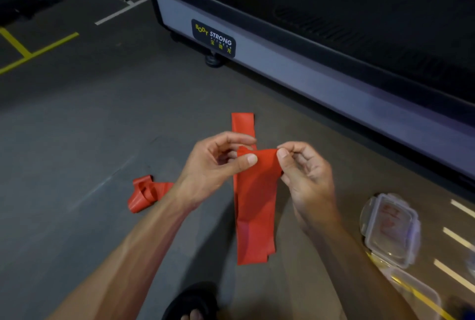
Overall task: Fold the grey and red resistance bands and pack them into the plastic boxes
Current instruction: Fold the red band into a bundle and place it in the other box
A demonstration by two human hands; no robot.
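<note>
A person's two bare hands hold a red band (255, 199) up over a grey floor (77, 127), seen from a head-worn camera looking down. The left hand (218, 163) pinches the band's folded top edge between thumb and curled fingers at its left corner, while the right hand (305, 173) pinches the same edge at its right corner, thumb and forefinger pressed together on the material. Between the two grips the band bunches into a short fold; below them it hangs in a long flat strip that ends in uneven layered ends between the forearms, and a narrower length of it rises behind the left fingers and stands out above both hands. A second red band (144, 192) lies crumpled and looped on the floor to the left, just beside the left forearm and apart from either hand. To the right, near the right forearm, a clear plastic box (393, 229) with clip latches sits on the floor, something reddish showing faintly through it, and the corner of another clear box (416, 294) lies just below it. A treadmill (308, 62) bearing a "Body Strong" label runs across the background, and a sandalled foot (192, 301) shows at the bottom edge.
</note>
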